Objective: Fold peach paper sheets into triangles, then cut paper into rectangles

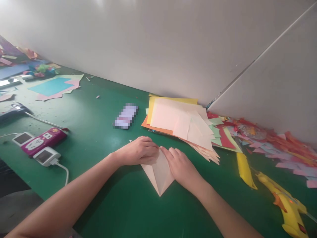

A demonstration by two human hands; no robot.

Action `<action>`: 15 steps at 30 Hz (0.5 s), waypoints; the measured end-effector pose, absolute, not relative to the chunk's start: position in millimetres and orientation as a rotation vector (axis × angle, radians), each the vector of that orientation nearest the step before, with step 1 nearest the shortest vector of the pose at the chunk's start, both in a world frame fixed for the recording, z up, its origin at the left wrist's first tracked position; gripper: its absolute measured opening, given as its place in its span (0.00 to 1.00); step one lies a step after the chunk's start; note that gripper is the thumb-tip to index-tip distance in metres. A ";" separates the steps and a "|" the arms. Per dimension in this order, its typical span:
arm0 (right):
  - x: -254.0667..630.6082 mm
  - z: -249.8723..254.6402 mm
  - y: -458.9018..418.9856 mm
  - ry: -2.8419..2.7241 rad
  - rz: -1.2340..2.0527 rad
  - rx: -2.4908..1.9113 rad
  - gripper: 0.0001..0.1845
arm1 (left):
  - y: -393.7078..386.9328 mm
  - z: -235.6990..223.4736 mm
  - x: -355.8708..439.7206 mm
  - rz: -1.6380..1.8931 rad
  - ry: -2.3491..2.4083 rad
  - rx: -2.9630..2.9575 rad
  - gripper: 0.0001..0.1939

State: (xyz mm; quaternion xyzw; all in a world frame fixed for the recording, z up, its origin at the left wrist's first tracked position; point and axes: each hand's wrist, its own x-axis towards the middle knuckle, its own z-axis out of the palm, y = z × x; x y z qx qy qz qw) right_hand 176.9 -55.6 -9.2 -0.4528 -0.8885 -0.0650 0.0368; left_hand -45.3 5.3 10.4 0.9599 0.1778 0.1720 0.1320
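Observation:
A pale peach sheet of folded paper lies on the green table in front of me, its pointed end toward me and creases running to the tip. My left hand has its fingers curled over the paper's upper left part, covering that corner. On the other side, my right hand grips the right edge, with its fingertips near the top point. Both hands almost meet at the far end of the paper, where the exact fold is partly hidden by the fingers.
Beyond my hands lie a blurred-out phone and a stack of coloured paper. To the right are a yellow cutter, a yellow glue gun and heaped paper pieces. A purple power strip with cables sits left.

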 end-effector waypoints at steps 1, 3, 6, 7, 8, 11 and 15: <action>177.0 -9.0 -55.8 -2.723 -0.194 -1.387 0.28 | 5.4 10.1 -45.6 0.489 0.523 2.793 0.13; 177.2 -9.3 -56.2 -2.697 -0.193 -1.377 0.28 | 6.0 9.0 -46.5 0.482 0.551 2.795 0.13; 177.4 -10.4 -55.8 -2.672 -0.178 -1.363 0.28 | 7.0 7.1 -48.0 0.503 0.583 2.778 0.13; 177.4 -10.8 -55.4 -2.676 -0.163 -1.366 0.28 | 7.2 6.8 -48.3 0.513 0.582 2.772 0.12; 177.4 -11.2 -54.8 -2.683 -0.150 -1.370 0.27 | 7.3 6.7 -48.6 0.518 0.580 2.769 0.12; 177.1 -11.7 -53.5 -2.712 -0.135 -1.390 0.27 | 7.1 7.3 -48.6 0.519 0.589 2.760 0.12; 176.8 -11.8 -53.2 -2.736 -0.152 -1.405 0.28 | 6.0 8.0 -47.2 0.519 0.575 2.760 0.12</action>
